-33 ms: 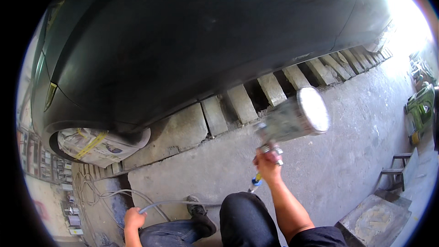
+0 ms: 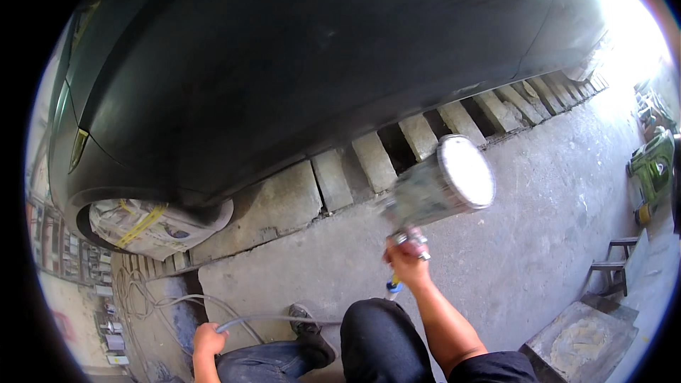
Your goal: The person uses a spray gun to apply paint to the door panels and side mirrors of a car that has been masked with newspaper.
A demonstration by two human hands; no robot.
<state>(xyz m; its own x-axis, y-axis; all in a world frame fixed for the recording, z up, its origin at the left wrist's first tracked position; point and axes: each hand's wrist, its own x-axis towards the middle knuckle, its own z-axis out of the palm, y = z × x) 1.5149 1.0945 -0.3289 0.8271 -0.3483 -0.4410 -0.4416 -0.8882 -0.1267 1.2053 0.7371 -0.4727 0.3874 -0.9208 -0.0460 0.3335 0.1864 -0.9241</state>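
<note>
My right hand (image 2: 406,261) is wrapped round the handle of a spray gun (image 2: 415,242). A large cup (image 2: 434,188) with a white round lid tops the gun, tilted toward the right and blurred by motion. Below the hand a blue and yellow fitting (image 2: 394,285) joins the handle. My left hand (image 2: 208,339) is closed on a grey air hose (image 2: 284,315), which runs behind my knee and loops over the floor at left. In front stands a dark matte car body (image 2: 312,57); the gun is held apart from its lower side.
A wheel wrapped in plastic and yellow tape (image 2: 145,227) sits at left. Concrete slats with gaps (image 2: 372,162) run under the car. At right are a green machine (image 2: 652,167), a small step stool (image 2: 613,266) and a stained board (image 2: 578,344). Shelves line the far left.
My right hand has shifted a little to the left with the spray gun. My left hand and the hose keep nearly the same place.
</note>
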